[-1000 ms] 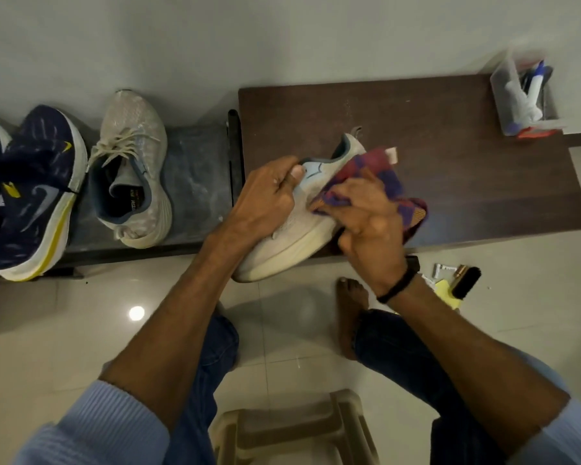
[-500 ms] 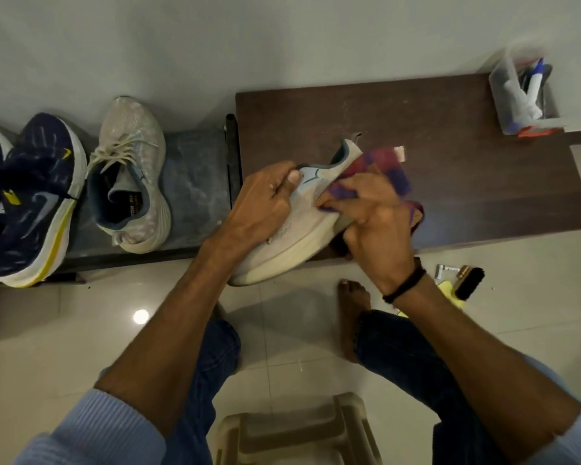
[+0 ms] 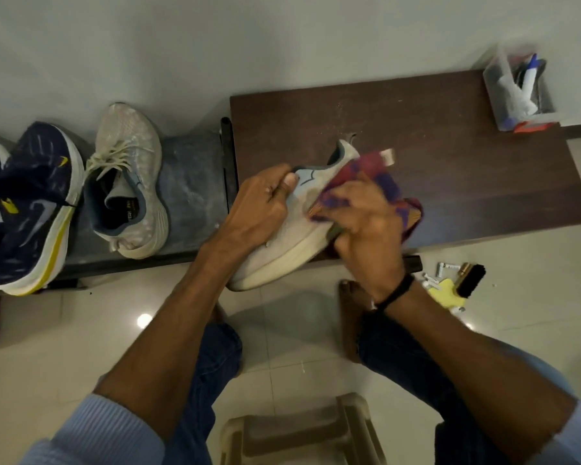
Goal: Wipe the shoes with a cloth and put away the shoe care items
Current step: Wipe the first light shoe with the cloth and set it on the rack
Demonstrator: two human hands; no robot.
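One shoe [image 3: 282,251] overhangs the table [image 3: 450,162] front, a second shoe [image 3: 128,182] lies left, a box [image 3: 503,105] back-right.

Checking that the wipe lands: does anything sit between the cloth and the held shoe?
Nothing visible does. The right hand presses the cloth straight onto the shoe, on its side near the heel. The left hand grips the collar beside the cloth, not under it.
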